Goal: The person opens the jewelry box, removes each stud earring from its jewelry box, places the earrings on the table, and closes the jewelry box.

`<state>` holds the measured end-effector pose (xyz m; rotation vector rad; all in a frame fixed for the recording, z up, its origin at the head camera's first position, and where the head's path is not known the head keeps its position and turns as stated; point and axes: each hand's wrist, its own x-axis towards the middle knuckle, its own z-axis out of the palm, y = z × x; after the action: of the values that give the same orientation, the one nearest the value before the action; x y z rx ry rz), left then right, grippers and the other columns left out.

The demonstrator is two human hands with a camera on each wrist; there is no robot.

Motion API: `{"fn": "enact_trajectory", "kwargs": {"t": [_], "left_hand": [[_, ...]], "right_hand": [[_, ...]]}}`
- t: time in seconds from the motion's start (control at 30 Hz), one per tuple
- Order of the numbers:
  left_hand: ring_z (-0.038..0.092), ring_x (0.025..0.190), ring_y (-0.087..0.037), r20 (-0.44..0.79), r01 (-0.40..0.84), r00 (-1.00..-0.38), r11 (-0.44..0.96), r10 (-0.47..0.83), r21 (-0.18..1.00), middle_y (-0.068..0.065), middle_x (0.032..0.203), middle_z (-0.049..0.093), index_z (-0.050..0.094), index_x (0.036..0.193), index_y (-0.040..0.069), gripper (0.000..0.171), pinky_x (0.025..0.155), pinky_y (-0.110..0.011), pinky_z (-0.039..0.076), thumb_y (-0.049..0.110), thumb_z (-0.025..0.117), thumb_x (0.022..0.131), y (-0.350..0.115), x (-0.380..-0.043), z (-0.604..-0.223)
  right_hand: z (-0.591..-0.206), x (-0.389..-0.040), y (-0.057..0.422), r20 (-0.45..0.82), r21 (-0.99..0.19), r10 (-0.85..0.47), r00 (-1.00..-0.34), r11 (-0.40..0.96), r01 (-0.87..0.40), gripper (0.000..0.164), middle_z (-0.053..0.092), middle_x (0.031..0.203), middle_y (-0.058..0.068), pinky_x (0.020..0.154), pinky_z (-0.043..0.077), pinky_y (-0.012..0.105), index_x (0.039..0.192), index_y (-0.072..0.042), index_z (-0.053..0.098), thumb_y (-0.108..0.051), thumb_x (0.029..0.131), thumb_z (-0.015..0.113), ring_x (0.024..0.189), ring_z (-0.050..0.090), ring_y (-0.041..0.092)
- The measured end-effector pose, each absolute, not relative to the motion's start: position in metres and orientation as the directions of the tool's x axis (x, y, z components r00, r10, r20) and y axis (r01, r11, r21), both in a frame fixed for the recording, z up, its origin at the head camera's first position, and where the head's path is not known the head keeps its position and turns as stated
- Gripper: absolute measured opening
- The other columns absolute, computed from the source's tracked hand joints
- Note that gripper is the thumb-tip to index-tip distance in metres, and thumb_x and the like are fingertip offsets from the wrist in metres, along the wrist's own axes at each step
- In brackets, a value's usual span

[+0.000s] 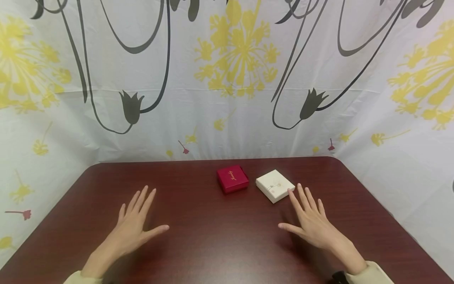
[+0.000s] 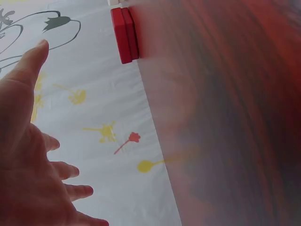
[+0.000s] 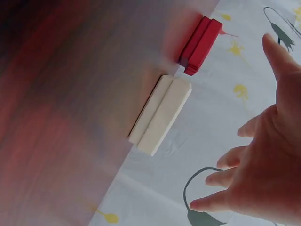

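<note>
Two small lidded boxes lie near the far edge of the table. The red box [image 1: 233, 180] has gold lettering on its lid; to its right, the white box [image 1: 275, 185] carries a small floral print and is turned at an angle. My left hand [image 1: 130, 232] hovers over the left part of the table, fingers spread and holding nothing. On the other side, my right hand [image 1: 315, 227] is held the same way, its fingertips overlapping the white box's near corner in the head view. In the right wrist view both boxes appear from the side, lids on.
The dark reddish-brown table [image 1: 198, 244] has rounded far corners. Behind it and along both sides hangs a white curtain [image 1: 220, 130] with yellow flowers and grey stems. A dark band [image 1: 339, 277] shows at the right sleeve's cuff.
</note>
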<state>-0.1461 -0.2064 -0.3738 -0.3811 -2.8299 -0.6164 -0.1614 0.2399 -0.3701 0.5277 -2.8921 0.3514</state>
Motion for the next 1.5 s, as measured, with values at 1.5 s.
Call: {"fn": "enact_trajectory", "kwargs": {"t": [1.5], "left_hand": [[0.044,0.111,-0.032,0.485,0.505,-0.836,0.705,0.256,0.498,-0.020,0.119,0.048,0.044,0.122,-0.005,0.057,0.092,-0.048,0.037,0.017,0.069,0.076,-0.132,-0.217,-0.375]], "right_hand": [[-0.354,-0.225,0.156,0.337,-0.240,-0.449,-0.827,0.809,-0.537,0.077,0.035,0.135,0.023,0.093,0.037,0.045,0.134,0.000,0.033,-0.045,0.078,0.062,0.121,0.038,0.034]]}}
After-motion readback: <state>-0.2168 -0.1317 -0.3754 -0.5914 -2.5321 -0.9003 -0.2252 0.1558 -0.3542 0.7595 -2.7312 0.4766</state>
